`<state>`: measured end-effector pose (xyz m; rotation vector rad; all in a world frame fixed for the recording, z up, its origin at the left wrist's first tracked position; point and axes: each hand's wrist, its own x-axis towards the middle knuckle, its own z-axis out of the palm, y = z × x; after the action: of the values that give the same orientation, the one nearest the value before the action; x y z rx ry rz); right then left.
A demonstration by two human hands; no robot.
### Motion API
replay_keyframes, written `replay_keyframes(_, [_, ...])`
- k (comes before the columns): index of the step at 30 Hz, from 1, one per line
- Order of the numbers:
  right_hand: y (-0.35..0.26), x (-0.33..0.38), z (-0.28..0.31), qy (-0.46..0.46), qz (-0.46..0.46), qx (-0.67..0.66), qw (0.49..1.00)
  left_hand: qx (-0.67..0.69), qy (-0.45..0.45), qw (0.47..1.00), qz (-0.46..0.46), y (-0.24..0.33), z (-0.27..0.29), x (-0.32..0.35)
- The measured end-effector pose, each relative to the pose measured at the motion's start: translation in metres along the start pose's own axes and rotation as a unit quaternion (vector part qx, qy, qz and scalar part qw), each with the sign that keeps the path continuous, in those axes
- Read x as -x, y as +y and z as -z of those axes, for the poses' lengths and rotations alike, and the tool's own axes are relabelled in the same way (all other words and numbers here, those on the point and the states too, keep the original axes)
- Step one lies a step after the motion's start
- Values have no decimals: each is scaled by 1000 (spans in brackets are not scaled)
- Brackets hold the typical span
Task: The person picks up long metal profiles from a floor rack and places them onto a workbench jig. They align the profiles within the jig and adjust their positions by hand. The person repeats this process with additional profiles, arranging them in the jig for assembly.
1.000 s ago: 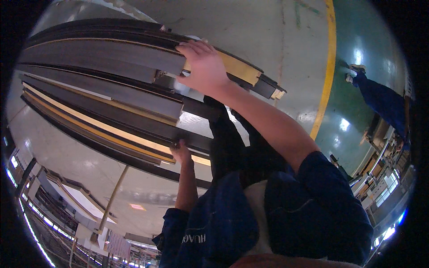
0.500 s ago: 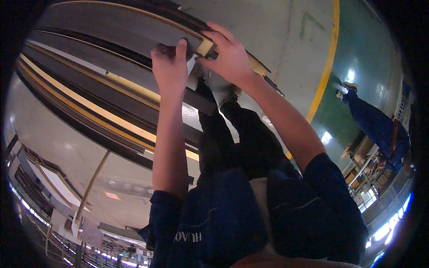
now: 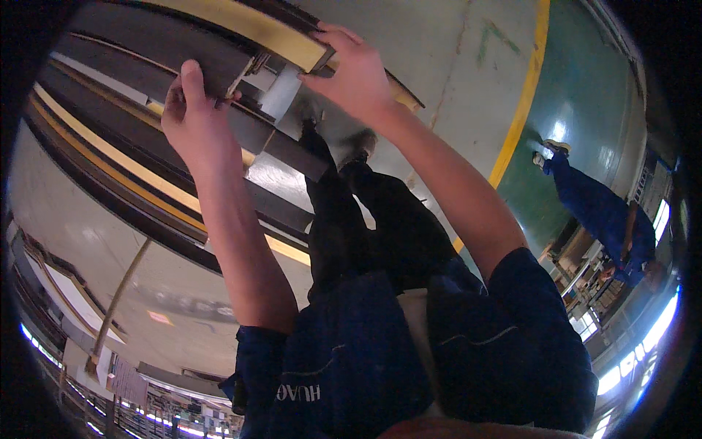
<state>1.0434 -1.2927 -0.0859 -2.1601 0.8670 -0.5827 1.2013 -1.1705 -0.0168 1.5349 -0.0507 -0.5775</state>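
My right hand (image 3: 355,77) is closed across the end of a long dark board with a yellow face (image 3: 267,35), thumb on its near side and fingers over the far edge. To its left, my left hand (image 3: 196,121) grips the near edge of a long dark board (image 3: 164,47), its thumb on top and its other fingers curled partly out of sight. Between the two board ends a gap shows, with a small metal-looking piece (image 3: 256,64) at the dark board's end.
Several more long dark and yellow strips (image 3: 146,175) lie side by side at the left. A pole (image 3: 121,304) stands lower left. At right, a yellow floor line (image 3: 519,146) borders a green floor, where another person (image 3: 596,194) in blue stands.
My left hand has moved left, away from my right hand. The yellow face of the right-hand board now shows broadly, and a gap has opened between the board ends.
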Motion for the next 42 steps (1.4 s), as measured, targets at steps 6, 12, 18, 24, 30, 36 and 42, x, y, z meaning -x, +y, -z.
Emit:
replay_keyframes(6, [-4, 3, -7, 3, -2, 6, 1000, -40, -74, 994, 64, -25, -18, -4])
replay_keyframes(12, [-8, 3, 0, 2, -36, 31, 999, -247, -200, 944, 85, -19, -31, -7])
replay_keyframes(18, [-9, 12, -8, 47, -40, 45, 997, -130, -145, 963, 186, -32, -45, -2])
replay_keyframes(24, [-13, 16, -21, 133, -18, -22, 991, -36, -92, 967, 235, -30, -52, -14])
replay_keyframes(30, [-41, 16, -8, 174, -8, -110, 979, -6, -110, 963, 246, -1, -53, -4])
replay_keyframes(36, [-91, 24, 8, 180, -8, -225, 958, -2, -64, 968, 244, 49, -46, 19])
replay_keyframes(42, [-94, 48, 28, 154, 27, -235, 959, 9, -23, 983, 180, 76, -31, 27])
